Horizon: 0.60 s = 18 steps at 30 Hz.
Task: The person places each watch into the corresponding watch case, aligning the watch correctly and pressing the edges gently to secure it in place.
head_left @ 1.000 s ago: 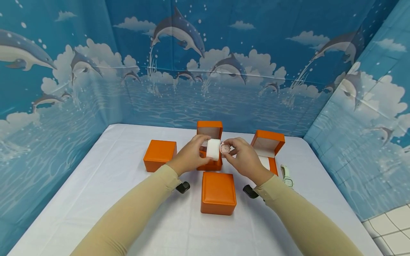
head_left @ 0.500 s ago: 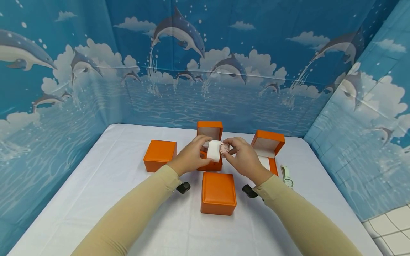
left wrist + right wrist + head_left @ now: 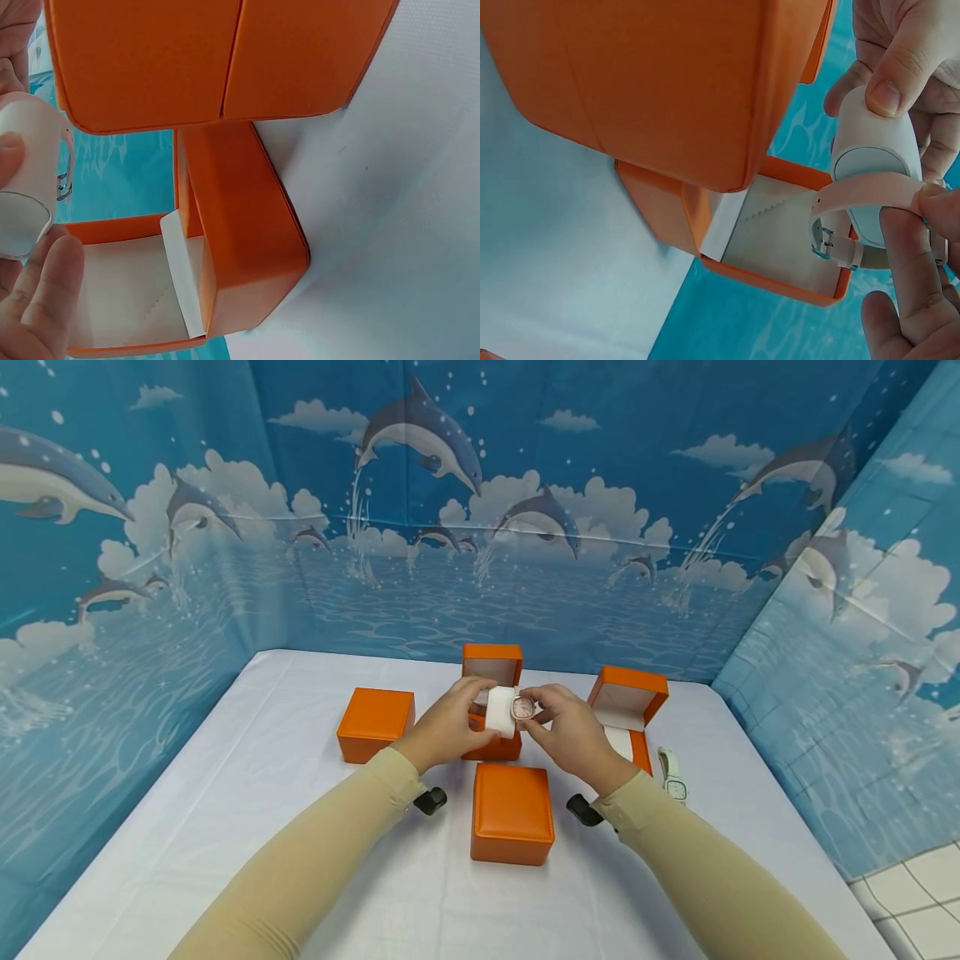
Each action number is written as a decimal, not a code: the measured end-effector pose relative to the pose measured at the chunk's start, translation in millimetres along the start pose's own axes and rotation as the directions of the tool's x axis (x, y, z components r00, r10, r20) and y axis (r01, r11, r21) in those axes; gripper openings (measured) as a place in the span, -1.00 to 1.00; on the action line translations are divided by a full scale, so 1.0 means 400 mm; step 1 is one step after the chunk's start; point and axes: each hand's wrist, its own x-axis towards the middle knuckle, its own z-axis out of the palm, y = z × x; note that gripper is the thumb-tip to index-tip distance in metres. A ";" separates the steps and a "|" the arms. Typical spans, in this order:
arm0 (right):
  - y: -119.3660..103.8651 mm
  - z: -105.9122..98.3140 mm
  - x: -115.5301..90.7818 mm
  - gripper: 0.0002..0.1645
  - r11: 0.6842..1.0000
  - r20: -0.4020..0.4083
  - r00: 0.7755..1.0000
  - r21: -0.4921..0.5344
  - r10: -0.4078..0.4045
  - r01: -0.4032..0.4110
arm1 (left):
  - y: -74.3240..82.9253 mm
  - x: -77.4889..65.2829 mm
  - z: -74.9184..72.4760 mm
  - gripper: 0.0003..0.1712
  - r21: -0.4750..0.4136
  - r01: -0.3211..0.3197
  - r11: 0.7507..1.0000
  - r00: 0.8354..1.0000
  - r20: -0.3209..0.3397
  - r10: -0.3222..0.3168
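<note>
In the head view, my left hand pinches a white watch cushion between thumb and fingers. My right hand holds a pink watch by its case, against the cushion's right end. The right wrist view shows the pink strap buckled into a loop, with the rounded end of the cushion at its opening. How far the loop sits around the cushion is hard to tell. Both hands are above an orange watch box with its lid raised; they partly hide it.
A closed orange box stands in front of the hands, another closed box to the left. At right is an open orange box, with a pale green watch beside it. A white cloth covers the table.
The pink watch has moved slightly left, from beside the cushion to overlapping its right end. The cushion has shifted a little right. The boxes and the green watch have stayed put.
</note>
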 end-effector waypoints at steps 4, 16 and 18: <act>0.001 0.001 -0.002 -0.43 1.000 -0.001 1.000 -0.007 -0.003 0.003 | -0.003 -0.001 0.002 -0.11 -0.002 -0.001 1.000 1.000 -0.008 0.001; 0.003 0.000 -0.002 -0.42 0.999 0.026 0.999 -0.029 0.021 -0.020 | -0.007 0.000 0.003 -0.13 0.020 -0.007 1.000 0.999 -0.036 0.008; 0.002 -0.002 -0.003 -0.41 0.999 0.038 0.999 -0.027 0.032 -0.031 | -0.007 0.000 0.003 -0.13 0.021 -0.008 1.000 0.999 -0.039 0.009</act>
